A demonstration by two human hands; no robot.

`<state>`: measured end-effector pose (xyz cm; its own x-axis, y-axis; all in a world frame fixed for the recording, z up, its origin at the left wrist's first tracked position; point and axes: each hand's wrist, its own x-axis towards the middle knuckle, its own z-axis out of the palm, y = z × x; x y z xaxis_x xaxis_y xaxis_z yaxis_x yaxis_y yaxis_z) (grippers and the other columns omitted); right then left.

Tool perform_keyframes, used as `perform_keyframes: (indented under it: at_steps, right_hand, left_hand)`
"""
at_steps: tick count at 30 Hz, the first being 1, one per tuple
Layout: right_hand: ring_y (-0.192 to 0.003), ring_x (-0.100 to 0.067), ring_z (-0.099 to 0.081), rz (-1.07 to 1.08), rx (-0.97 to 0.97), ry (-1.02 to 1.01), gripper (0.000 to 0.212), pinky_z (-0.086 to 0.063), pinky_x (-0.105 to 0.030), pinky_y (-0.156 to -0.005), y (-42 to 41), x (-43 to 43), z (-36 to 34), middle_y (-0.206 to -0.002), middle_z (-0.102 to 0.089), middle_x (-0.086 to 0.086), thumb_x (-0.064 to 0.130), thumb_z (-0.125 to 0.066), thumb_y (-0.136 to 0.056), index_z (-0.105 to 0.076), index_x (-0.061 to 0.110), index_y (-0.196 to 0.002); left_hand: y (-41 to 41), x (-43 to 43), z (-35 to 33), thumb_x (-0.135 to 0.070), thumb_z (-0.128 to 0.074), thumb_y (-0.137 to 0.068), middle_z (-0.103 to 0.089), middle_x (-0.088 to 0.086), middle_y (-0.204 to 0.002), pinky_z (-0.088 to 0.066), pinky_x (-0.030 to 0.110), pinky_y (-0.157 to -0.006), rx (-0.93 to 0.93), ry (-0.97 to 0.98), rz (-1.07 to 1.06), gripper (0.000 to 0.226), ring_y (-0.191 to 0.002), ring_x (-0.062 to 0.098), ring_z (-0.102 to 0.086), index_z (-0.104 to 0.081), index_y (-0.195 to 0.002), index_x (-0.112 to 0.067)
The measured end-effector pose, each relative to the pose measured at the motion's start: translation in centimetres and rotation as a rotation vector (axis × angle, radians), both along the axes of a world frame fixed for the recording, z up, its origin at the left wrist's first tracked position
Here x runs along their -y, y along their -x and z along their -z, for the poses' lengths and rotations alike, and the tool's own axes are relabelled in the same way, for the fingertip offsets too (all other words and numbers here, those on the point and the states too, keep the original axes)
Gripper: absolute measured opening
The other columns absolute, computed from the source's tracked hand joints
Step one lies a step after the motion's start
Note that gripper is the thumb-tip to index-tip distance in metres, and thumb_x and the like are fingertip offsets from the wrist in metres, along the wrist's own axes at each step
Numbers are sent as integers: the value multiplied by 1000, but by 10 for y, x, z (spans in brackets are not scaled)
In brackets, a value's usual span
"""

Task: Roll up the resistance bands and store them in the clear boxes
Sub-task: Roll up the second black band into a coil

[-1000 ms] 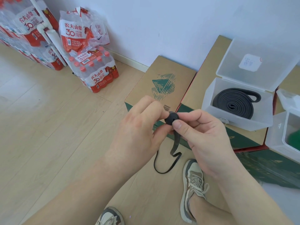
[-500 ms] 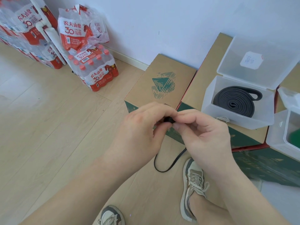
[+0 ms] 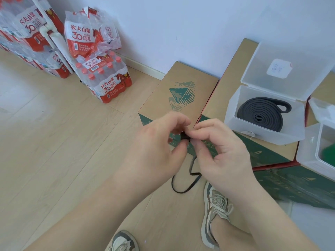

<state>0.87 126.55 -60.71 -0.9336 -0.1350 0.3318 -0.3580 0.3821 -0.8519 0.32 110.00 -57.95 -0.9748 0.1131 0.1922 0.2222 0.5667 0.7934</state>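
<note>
Thin black band (image 3: 184, 136): flat rubbery strip, the start of it wound into a small tight roll, frame centre. Pinched from both sides. Left hand (image 3: 155, 151) has thumb and curled fingertips on the roll from 9 o'clock. Right hand (image 3: 223, 153) pinches it from 3 o'clock, other fingers loosely bent. Roll mostly hidden by fingertips. The unrolled tail hangs toward 6 o'clock, kinks once and ends in a slack loop above the floor.

At 2 o'clock from the hands is an open clear box (image 3: 262, 136): frosted translucent plastic, rectangular, hinged lid (image 3: 288, 69) standing up with a white sticker on it. Inside, a wide dark grey band (image 3: 261, 115) lies flat as a spiral coil, matte, its end loop sticking out toward 2 o'clock. At 3 o'clock, cut by the frame edge, a second clear box (image 3: 311, 153) with something green (image 3: 328, 153) inside; cannot tell what.

Both boxes sit on brown cardboard cartons (image 3: 230, 87) with green print and red edging. A lower carton (image 3: 177, 95) with a green mountain logo is at 12 o'clock, just behind the hands.

Floor (image 3: 54, 142): pale wood-look planks. Plain white wall (image 3: 181, 24) with skirting. At 10 o'clock are shrink-wrapped packs of red-capped water bottles (image 3: 107, 82), stacked, with a white pipe (image 3: 54, 37) beside them. At 6 o'clock, two grey laced sneakers (image 3: 213, 205).
</note>
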Motion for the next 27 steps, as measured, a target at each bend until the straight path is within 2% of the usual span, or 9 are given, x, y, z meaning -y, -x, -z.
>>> perform_keyframes:
  at_steps: [3,7,11,14,16,18,20,24,27]
  right_hand:
    - [-97,-22,-70,-26,43,-4,27,-56,-33,-83,0,-2,-1,-99,-69,-7,-17,-69,-88,-78,7,-97]
    - [-87,-14,-75,112,354,488,30,-60,-24,-81,2,-2,-8,-93,-79,-11,-17,-77,-79,-75,8,-95]
    - [-84,-13,-77,131,366,605,26,-59,-21,-79,3,0,-12,-91,-82,-7,-17,-76,-78,-74,6,-91]
    - [-92,-15,-76,122,317,520,29,-60,-26,-85,2,1,-9,-96,-80,-7,-18,-72,-84,-75,10,-93]
    - [-98,-24,-73,66,220,347,28,-60,-36,-89,1,-1,-4,-99,-76,-10,-17,-68,-90,-75,9,-97]
    - [-100,-27,-69,-4,102,129,25,-57,-38,-88,0,-2,-1,-101,-69,-9,-15,-65,-92,-75,7,-99]
    - [-102,-24,-70,-30,84,75,25,-56,-35,-89,-1,-1,-1,-103,-70,-7,-14,-65,-92,-76,7,-99]
    - [-96,-18,-76,102,363,484,25,-58,-25,-86,1,-2,-8,-98,-80,-8,-13,-76,-84,-77,9,-96]
    - [-92,-23,-77,127,409,643,21,-60,-30,-86,3,-3,-11,-98,-81,-13,2,-81,-71,-77,8,-90]
  left_hand:
    - [-1,0,2,-1,-75,-78,-68,-16,-93,-57,32,-74,-98,113,37,35,-84,4,-65,-66,-102,-26]
    - [2,3,-8,5,-79,-81,-73,-10,-90,-62,26,-74,195,-306,-50,34,-83,5,-70,-68,-92,-25]
    - [3,2,-13,4,-80,-83,-74,-7,-85,-57,21,-71,266,-507,-51,31,-81,7,-69,-69,-91,-23]
    - [3,2,-11,-1,-81,-83,-77,-5,-86,-61,27,-69,306,-466,-78,26,-81,11,-74,-70,-91,-24]
    - [1,0,-8,-5,-80,-85,-78,-6,-87,-63,33,-70,305,-351,-82,27,-78,9,-76,-68,-94,-27]
    - [-1,-1,-4,-3,-78,-84,-74,-13,-91,-60,26,-75,150,-163,-41,33,-85,2,-73,-67,-104,-26]
    - [-1,-1,-3,0,-77,-83,-70,-19,-95,-57,20,-77,14,-33,0,38,-90,-2,-69,-65,-108,-25]
    - [1,0,-10,5,-79,-82,-73,-7,-91,-58,20,-72,219,-365,-82,35,-82,6,-72,-66,-95,-25]
    - [4,1,-15,7,-81,-80,-76,4,-87,-59,26,-69,290,-588,-112,33,-76,19,-72,-67,-90,-21]
